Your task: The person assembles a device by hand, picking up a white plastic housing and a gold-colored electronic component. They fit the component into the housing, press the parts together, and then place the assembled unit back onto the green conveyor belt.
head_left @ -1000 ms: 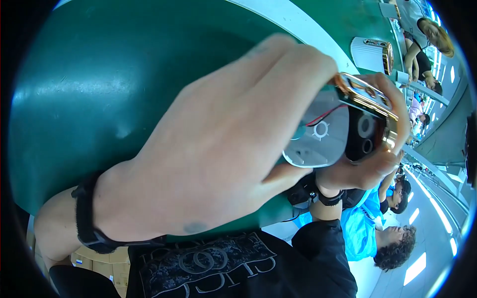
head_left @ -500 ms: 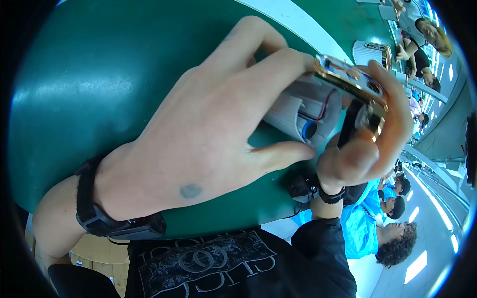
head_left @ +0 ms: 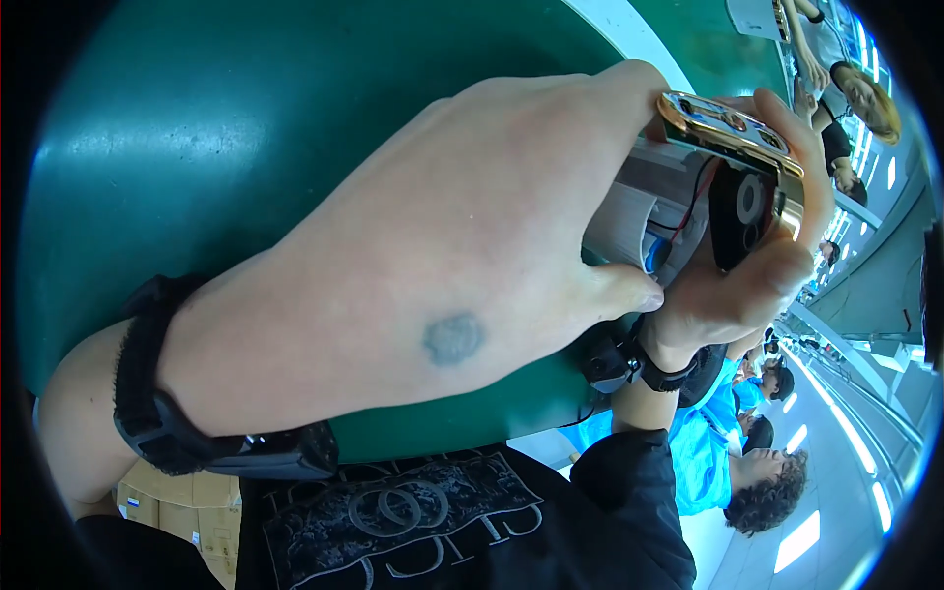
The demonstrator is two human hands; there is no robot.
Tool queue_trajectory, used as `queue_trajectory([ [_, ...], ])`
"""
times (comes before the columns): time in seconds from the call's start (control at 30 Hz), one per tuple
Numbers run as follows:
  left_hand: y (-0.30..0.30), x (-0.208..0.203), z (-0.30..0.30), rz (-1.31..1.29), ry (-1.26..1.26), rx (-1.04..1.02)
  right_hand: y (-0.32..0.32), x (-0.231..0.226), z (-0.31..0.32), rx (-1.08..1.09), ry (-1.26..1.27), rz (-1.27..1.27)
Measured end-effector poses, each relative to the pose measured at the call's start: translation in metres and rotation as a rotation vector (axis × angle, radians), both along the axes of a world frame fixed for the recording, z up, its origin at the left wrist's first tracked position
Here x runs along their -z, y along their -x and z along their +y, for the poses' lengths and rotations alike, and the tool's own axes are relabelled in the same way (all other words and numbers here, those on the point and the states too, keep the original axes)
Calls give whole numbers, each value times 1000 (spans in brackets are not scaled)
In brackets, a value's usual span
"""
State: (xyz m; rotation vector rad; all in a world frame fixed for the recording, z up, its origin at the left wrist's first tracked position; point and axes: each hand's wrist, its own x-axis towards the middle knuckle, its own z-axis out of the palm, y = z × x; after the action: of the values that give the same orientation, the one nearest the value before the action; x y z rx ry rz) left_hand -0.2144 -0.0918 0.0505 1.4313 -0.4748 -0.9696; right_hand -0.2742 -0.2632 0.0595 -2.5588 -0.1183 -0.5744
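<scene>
My left hand (head_left: 482, 226) reaches across from the left, its fingers curled over a white curved housing (head_left: 619, 221) that is partly hidden behind it. Inside the housing show thin red and black wires (head_left: 694, 202) and a blue round part (head_left: 656, 254). At the housing's open end, my right hand (head_left: 723, 295) grips a gold-rimmed end cap (head_left: 737, 128) between thumb and fingers. The cap's dark inner side (head_left: 739, 211) faces the housing, tilted, and the wires run toward it. My left fingertips touch or nearly touch the cap's upper corner; which, I cannot tell.
Beneath my hands lies a green tabletop (head_left: 226, 147) with a pale strip (head_left: 629, 34) along its far side. Another white housing (head_left: 755, 18) lies farther off, near people seated across. A person in blue (head_left: 703, 457) sits to my right. Cardboard boxes (head_left: 187, 506) stand lower left.
Both hands with the housing and cap have shifted slightly right. The cap has turned, so its dark inner side shows more. My left fingers have moved closer to the cap's corner.
</scene>
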Motion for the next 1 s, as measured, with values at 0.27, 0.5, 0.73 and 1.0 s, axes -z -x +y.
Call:
queue_trajectory([
  [0.27, 14, 27, -5, -174, 230, -147, 16, 0, -15, 108, 230, -119],
  [0.5, -4, -3, 2, 4, 55, 15, 22, 1, -26, -9, 276, -177],
  [0.73, 1, 8, 2, -102, 117, -16, 15, 4, -40, -264, -19, -238],
  [1.0, -6, 6, 7, -27, 131, 10, 17, -2, -42, -274, 52, -207],
])
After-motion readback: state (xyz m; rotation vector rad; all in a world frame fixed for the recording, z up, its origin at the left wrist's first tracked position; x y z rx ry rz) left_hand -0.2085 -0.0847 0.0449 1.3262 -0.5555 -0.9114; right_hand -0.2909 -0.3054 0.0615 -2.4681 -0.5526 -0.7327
